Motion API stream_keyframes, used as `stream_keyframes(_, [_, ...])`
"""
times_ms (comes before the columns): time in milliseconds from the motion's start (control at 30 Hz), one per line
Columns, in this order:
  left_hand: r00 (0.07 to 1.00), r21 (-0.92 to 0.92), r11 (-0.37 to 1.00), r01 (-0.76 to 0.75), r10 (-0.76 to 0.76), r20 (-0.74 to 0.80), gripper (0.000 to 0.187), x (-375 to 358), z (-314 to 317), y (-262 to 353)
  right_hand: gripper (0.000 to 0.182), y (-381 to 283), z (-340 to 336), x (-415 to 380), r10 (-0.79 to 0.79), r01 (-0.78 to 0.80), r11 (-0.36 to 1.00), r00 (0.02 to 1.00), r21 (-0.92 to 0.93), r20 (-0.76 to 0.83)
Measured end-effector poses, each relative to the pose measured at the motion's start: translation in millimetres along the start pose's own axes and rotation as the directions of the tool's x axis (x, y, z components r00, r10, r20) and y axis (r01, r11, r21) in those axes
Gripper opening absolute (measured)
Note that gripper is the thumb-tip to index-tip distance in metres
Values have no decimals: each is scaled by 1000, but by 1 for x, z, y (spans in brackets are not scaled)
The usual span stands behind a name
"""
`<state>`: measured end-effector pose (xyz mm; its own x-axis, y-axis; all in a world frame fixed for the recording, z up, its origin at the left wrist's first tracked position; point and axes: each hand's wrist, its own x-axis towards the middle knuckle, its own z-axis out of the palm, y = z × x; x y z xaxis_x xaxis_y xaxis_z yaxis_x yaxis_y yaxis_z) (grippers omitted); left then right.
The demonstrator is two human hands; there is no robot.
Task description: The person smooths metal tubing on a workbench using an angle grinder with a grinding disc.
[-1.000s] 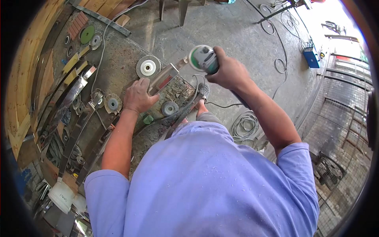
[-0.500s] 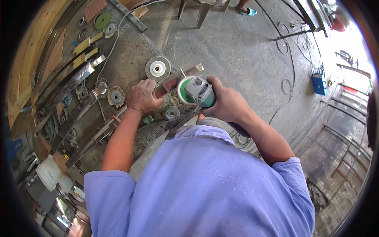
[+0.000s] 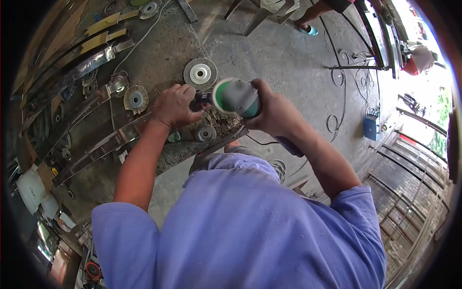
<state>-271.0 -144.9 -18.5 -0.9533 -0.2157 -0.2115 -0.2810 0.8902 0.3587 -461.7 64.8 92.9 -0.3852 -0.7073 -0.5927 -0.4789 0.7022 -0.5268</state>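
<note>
My right hand [image 3: 278,107] is wrapped round the body of an angle grinder [image 3: 249,100]. Its green-faced disc [image 3: 221,96] points left, and the grinder head is blurred. Just left of the disc, my left hand [image 3: 175,108] is closed on a dark metal bar [image 3: 201,101]. The bar's far end is hidden behind the grinder. Beyond my left hand, a grey grinding disc with a white hub [image 3: 200,72] lies on the floor. A smaller round wheel [image 3: 206,133] sits below the bar, and a flap wheel [image 3: 136,99] lies to the left.
Long curved metal strips [image 3: 91,147] run along the left side. A cable [image 3: 139,41] crosses the floor there. A plastic stool [image 3: 267,12] stands ahead, with another person's leg [image 3: 310,17] beside it. At right are a blue box [image 3: 371,127] and looped cables [image 3: 339,79].
The grinder and its disc have shifted slightly left and up, closer to my left hand. The bar's far end has gone out of sight. More of the other person's leg shows.
</note>
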Motion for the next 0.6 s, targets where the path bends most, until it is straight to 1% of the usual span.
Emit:
stream_keyframes(33, [1000,3,1000,2,-2,1,53,1,-1,-2,84,-1,-3,-1,-23,23,1000,999,11,-28])
stream_keyframes(133, [999,13,1000,5,-5,-33,53,0,4,-4,87,7,-3,-19,42,-43,999,998,15,44])
stream_keyframes(167, [999,-1,1000,5,-5,-36,53,2,5,-3,86,14,8,-21,-2,3,999,1000,45,-17])
stream_keyframes(267, [1000,-22,1000,-12,11,-22,53,0,1,-1,86,4,6,-8,49,-45,996,998,79,-46])
stream_keyframes(300, [999,-21,1000,-19,18,-27,53,0,1,-1,86,-1,2,-6,81,-77,995,995,58,-56])
stream_keyframes(400, [997,3,999,-46,46,-67,49,1,-1,-2,86,12,4,-25,105,-106,991,994,80,6])
stream_keyframes(433, [995,8,998,-56,56,-77,47,0,0,-1,88,22,13,-35,90,-92,993,996,77,26])
stream_keyframes(533, [999,45,998,-41,43,-32,47,3,-1,2,91,31,26,-56,234,-236,970,971,51,42])
stream_keyframes(600, [998,52,997,-49,51,-38,47,5,-2,1,95,48,23,-63,263,-257,957,964,132,-33])
